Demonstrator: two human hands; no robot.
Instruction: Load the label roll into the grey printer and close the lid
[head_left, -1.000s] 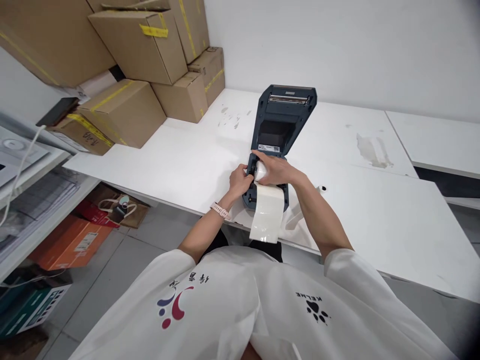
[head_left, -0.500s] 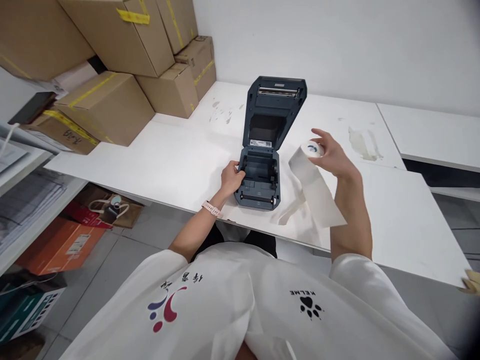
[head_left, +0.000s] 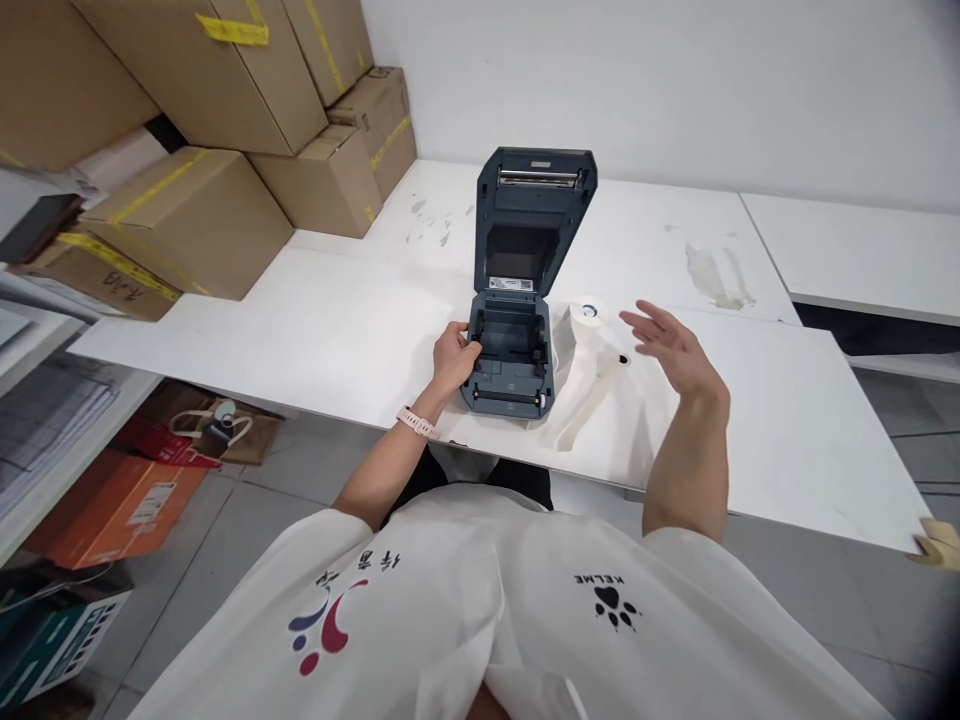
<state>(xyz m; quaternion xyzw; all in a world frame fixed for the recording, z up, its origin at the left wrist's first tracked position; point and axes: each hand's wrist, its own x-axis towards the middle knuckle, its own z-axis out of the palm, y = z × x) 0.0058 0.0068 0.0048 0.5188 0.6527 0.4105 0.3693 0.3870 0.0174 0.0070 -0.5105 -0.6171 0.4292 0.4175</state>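
Note:
A dark label printer (head_left: 510, 400) stands on the white table with its lid (head_left: 530, 215) raised and its roll bay showing. My left hand (head_left: 454, 358) grips the left edge of the base, thumb inside and fingers on the outer side. Just right of the printer, a white label roll (head_left: 576, 318) rests on the table with some paper unwound. A pale strip of paper (head_left: 592, 400) with a dark round spot at its far end lies nearer the front. Over the table to the right of both, my right hand (head_left: 670, 350) is open with fingers apart, touching neither.
Cardboard boxes (head_left: 202, 215) with yellow tape are stacked at the back left. A white wall (head_left: 637, 90) rises behind the table (head_left: 345, 330). Below on the left are shelves, an orange box (head_left: 120, 510) and a paper bag (head_left: 232, 430) on the tiled floor.
My right hand has let go of the label roll, which now sits beside the printer, and has drawn slightly back. My left hand keeps its grip on the printer.

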